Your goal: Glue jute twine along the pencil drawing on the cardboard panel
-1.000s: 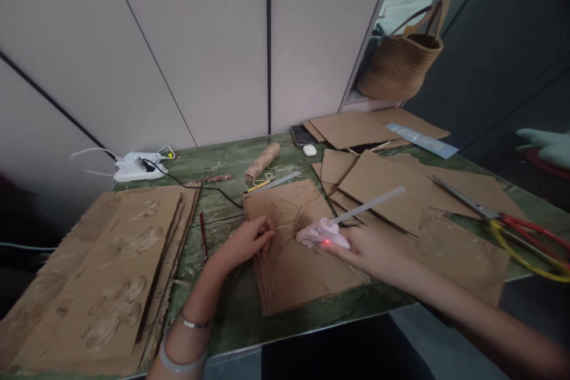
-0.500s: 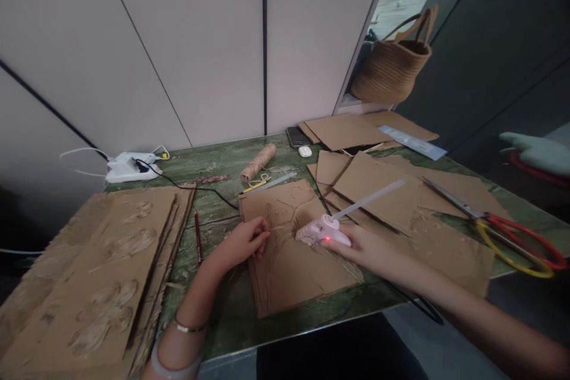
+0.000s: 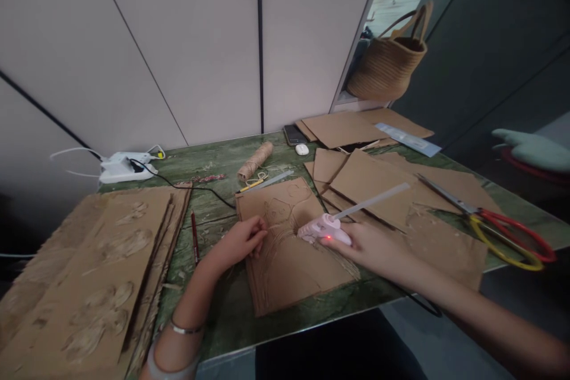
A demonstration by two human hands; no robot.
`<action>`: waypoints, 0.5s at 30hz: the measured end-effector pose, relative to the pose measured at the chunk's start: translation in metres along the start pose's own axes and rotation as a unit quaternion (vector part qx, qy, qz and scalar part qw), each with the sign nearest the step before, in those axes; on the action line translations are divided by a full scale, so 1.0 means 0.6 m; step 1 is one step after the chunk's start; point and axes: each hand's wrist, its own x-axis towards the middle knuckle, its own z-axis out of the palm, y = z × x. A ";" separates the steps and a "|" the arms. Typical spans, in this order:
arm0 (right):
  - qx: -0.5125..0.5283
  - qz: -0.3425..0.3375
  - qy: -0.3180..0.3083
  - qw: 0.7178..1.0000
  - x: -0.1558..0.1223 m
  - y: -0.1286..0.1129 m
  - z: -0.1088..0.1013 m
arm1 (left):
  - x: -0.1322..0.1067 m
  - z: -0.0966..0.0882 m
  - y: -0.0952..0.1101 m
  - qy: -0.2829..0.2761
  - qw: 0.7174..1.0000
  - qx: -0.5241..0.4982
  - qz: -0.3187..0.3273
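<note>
One glue gun point(image 3: 321, 227), one phone point(image 3: 294, 135), one bag point(image 3: 386, 70).

The right hand point(image 3: 365, 243) hides the grip of the pink glue gun point(image 3: 321, 228), and most of its own fingers are out of sight; whether the nozzle point(image 3: 302, 233) touches the cardboard panel point(image 3: 303, 276) cannot be told; the left hand point(image 3: 243, 242) is curled, so anything within is concealed; the left forearm point(image 3: 193, 297) leaves by the bottom edge; a pale hand-shaped thing point(image 3: 529, 147) is cut off at right; print on the blue strip point(image 3: 407, 139) is too small to read.
</note>
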 end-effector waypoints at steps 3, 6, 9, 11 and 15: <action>0.005 -0.001 0.001 1.000 -0.004 0.001 -0.005 | 0.000 0.000 0.000 0.002 1.000 -0.003 -0.003; 0.004 -0.002 0.002 1.000 -0.007 0.003 -0.009 | 0.000 -0.001 0.000 0.001 1.000 -0.002 -0.005; -0.012 0.009 0.000 1.000 -0.008 0.004 -0.011 | 0.001 -0.001 0.000 0.000 1.000 -0.004 -0.006; -0.029 0.025 -0.012 0.999 -0.008 0.002 -0.012 | 0.001 0.000 0.001 0.001 1.000 -0.003 -0.007; -0.043 0.033 -0.045 0.998 -0.009 -0.005 -0.026 | 0.000 0.000 0.001 0.003 1.000 0.011 -0.007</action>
